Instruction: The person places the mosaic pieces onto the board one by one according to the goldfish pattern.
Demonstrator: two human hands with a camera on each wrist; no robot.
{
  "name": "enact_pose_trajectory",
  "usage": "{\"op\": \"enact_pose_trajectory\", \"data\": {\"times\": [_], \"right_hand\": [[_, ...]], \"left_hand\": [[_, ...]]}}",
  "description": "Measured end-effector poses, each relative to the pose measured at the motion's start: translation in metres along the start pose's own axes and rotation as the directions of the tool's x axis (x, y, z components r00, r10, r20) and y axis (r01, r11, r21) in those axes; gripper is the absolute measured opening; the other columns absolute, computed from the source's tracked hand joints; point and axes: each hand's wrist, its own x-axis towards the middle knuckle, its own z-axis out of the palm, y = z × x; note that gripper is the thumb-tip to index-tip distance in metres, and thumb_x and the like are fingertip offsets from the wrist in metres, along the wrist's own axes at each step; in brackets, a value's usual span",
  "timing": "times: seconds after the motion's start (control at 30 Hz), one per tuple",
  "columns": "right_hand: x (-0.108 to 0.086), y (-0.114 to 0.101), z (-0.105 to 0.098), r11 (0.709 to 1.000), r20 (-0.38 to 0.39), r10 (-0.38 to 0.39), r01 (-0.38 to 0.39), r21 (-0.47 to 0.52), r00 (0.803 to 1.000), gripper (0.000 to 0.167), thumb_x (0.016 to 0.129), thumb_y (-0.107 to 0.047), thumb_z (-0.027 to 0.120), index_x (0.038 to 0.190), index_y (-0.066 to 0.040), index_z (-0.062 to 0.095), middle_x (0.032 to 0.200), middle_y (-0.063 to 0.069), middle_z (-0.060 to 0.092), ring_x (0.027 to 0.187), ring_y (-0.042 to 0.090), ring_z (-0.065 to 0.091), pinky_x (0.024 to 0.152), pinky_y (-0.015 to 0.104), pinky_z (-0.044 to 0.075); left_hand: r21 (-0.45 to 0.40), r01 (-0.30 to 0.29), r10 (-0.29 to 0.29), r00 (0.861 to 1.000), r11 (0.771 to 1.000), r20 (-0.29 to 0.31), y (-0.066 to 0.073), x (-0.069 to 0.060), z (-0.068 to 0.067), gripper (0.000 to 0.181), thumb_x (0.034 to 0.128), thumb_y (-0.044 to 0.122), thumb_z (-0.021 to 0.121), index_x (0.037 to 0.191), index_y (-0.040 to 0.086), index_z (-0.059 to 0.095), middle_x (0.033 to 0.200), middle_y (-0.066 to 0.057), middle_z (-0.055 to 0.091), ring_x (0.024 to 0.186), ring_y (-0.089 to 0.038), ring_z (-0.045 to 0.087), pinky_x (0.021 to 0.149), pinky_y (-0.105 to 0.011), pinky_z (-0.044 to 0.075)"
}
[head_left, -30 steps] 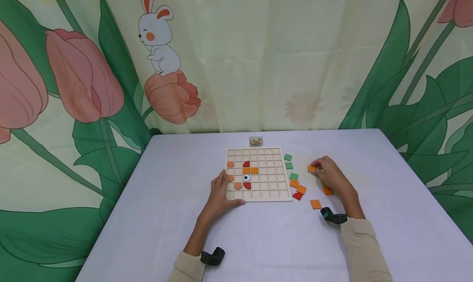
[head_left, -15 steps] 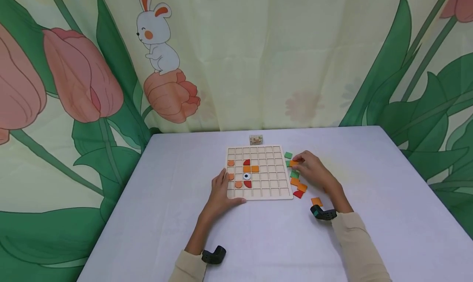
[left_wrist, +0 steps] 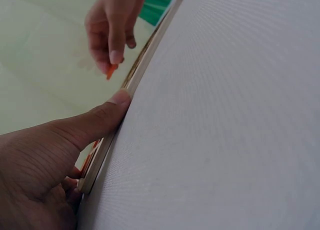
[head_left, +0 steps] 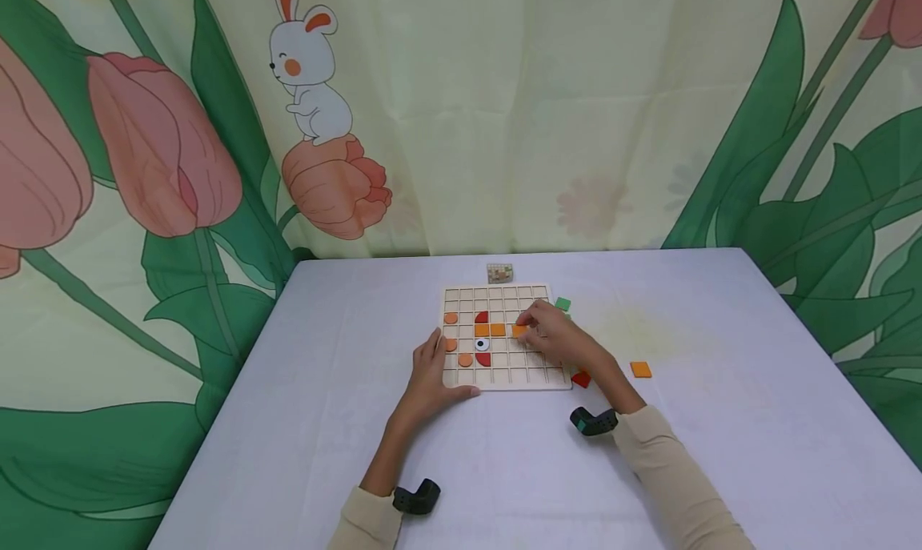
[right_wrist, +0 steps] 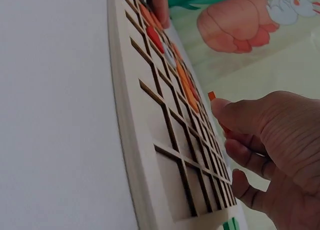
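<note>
Orange tile [head_left: 519,331], one, pinched in my right hand [head_left: 551,334].
Position: above the board [head_left: 507,358], right of two seated tiles [head_left: 498,330]. My left hand [head_left: 428,375] grips the board's near left corner, thumb along the near edge.

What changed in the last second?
The right hand has carried an orange tile leftward from the table, right of the board, to above the grid, pinched throughout; it isn't let go. Unchanged: the left hand holds the board's near-left corner, and the pieces in the grid stay put.
</note>
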Motion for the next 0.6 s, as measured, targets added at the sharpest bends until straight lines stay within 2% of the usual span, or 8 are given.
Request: {"op": "enact_pose_trajectory", "data": {"times": [0.27,0.6], "right_hand": [[0.004,-0.015,0.021,0.994,0.041,-0.083,0.085,-0.073,0.996,0.027,0.1,-0.017,0.073,0.119,0.002,0.071,0.12,0.014,0.064,0.108,0.026,0.061,0.103,0.047,0.055],[0.008,-0.023,0.031,0.99,0.014,-0.035,0.037,-0.133,0.999,0.027,0.099,-0.019,0.075,0.12,-0.003,0.072,0.121,0.012,0.063,0.106,0.024,0.058,0.102,0.044,0.055]], "left_hand": [[0.008,0.005,-0.005,1.0,1.0,0.005,0.0,-0.001,-0.001,0.12,0.0787,0.04,0.094,0.169,0.004,0.023,0.179,-0.013,0.014,0.159,-0.039,0.02,0.125,-0.056,0.039],[0.014,-0.002,0.002,1.0,1.0,-0.001,-0.001,0.0,0.0,0.12,0.0791,0.04,0.093,0.169,0.003,0.022,0.179,-0.014,0.013,0.157,-0.039,0.021,0.124,-0.056,0.04]]}}
